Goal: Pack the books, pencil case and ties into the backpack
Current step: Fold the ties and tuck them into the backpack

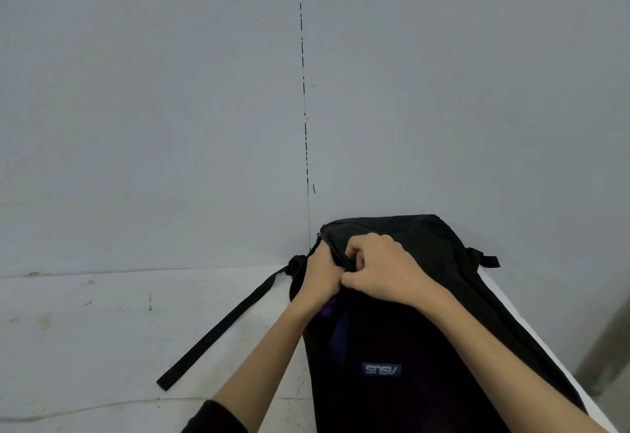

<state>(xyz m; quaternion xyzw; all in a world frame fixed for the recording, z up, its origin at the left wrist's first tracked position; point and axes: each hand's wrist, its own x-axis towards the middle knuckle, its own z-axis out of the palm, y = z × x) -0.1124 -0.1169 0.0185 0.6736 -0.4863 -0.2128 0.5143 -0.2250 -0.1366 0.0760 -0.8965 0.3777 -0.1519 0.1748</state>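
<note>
The black backpack [426,330] lies on the white worktop [102,347] at about five o'clock of my view, its far end pushed up against the grey wall [170,108] and its near end running off the bottom edge. My left hand [322,276] sits on the bag's upper left shoulder, at eleven o'clock from the blue logo patch [381,369], fingers curled under and pinching a fold of the black fabric; my left forearm comes up from six o'clock, a dark sleeve [214,419] pushed back near the elbow. My right hand [378,267] lies just beside it, touching it, knuckles up and fingers bunched tight, its grip pressed together on the fabric at the bag's edge; whether it is on a zip pull I cannot tell, as my fingers hide it. My right forearm crosses the bag's face from four o'clock. The cloth is dark and matt, with the patch reading upside down to me, and a sliver of purple [330,308] shows below my left wrist. One black strap [221,327] trails flat on the worktop toward eight o'clock from the bag's left side; a short strap end [485,258] sticks out at the bag's two o'clock corner. A dashed seam [304,91] runs up the wall at twelve o'clock.
</note>
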